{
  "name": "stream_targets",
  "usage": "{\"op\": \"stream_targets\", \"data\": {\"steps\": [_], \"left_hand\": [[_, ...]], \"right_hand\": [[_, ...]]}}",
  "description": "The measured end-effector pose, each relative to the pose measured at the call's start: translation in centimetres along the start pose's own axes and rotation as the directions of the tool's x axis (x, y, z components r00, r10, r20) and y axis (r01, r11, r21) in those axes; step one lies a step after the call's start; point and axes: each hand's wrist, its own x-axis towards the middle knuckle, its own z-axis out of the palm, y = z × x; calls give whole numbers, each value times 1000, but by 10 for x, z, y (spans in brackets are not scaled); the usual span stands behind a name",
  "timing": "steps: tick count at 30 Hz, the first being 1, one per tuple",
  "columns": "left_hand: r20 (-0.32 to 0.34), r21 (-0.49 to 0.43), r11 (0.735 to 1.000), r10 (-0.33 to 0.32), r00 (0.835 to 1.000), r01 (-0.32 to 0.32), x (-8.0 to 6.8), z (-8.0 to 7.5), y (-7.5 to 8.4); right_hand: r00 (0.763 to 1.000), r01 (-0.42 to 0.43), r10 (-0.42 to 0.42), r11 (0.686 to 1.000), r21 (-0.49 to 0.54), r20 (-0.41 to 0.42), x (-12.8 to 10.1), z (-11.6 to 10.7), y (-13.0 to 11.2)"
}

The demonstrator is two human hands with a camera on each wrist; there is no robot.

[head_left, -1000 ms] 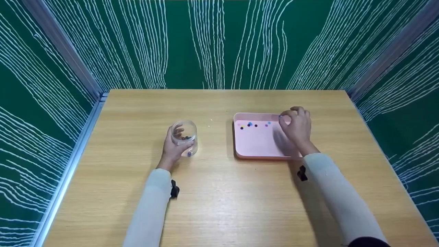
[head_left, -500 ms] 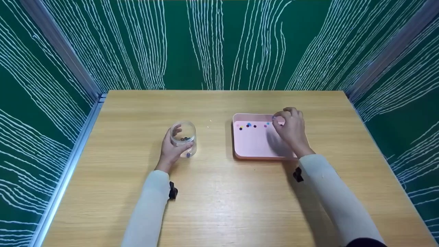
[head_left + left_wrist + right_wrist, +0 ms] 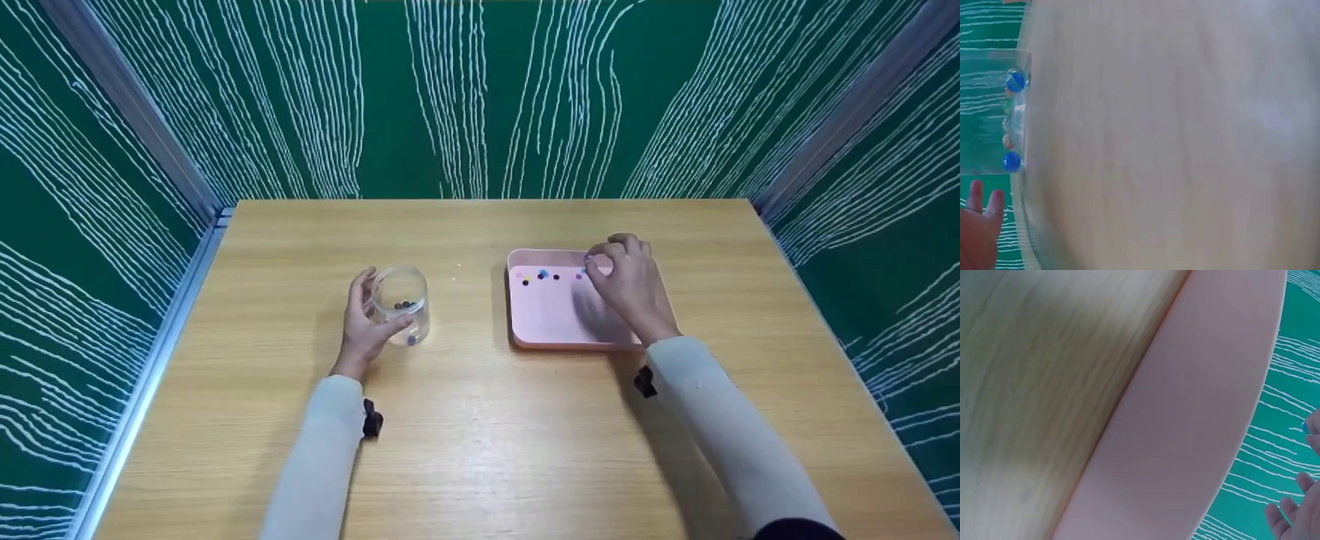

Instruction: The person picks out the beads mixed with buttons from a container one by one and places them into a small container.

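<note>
left hand (image 3: 361, 328) cups the clear jar (image 3: 402, 303) from its 9 o'clock side, thumb in front, fingers loosely curved round the wall, jar upright on the wooden table (image 3: 480, 442). a few beads (image 3: 405, 304) sit in the jar bottom. right hand (image 3: 628, 289) hovers over the pink tray (image 3: 547, 315), which sits at 3 o'clock from the jar, well apart. fingertips bunched in a pinch on a small blue bead (image 3: 1306, 428) near the tray's 12 o'clock rim. a row of loose beads (image 3: 543, 275) lies along that rim, at 9 o'clock from the fingertips.
</note>
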Motion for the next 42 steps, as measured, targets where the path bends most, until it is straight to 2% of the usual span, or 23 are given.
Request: {"op": "stream_targets", "data": {"steps": [5,10,16,19,24,33,42], "left_hand": [[5,-16,999,40,999,-40,1,0,4],[16,-25,998,53,998,-52,3,2,8],[41,-103,991,85,996,-80,9,3,7],[36,-115,989,98,995,-93,10,3,6],[33,-77,992,101,994,-99,11,5,7],[27,-88,993,80,996,-77,11,5,5],[48,-107,993,57,997,-51,10,5,3]], "right_hand": [[999,34,-34,999,-4,-41,0,2,-4],[991,90,-82,993,77,-104,-1,5,-11],[971,182,-159,976,119,-177,0,10,-20],[969,194,-170,973,126,-180,-2,12,-25],[972,184,-158,973,142,-172,-4,14,-32],[971,197,-163,961,194,-176,-5,20,-47],[971,213,-175,940,265,-161,-8,29,-75]]}}
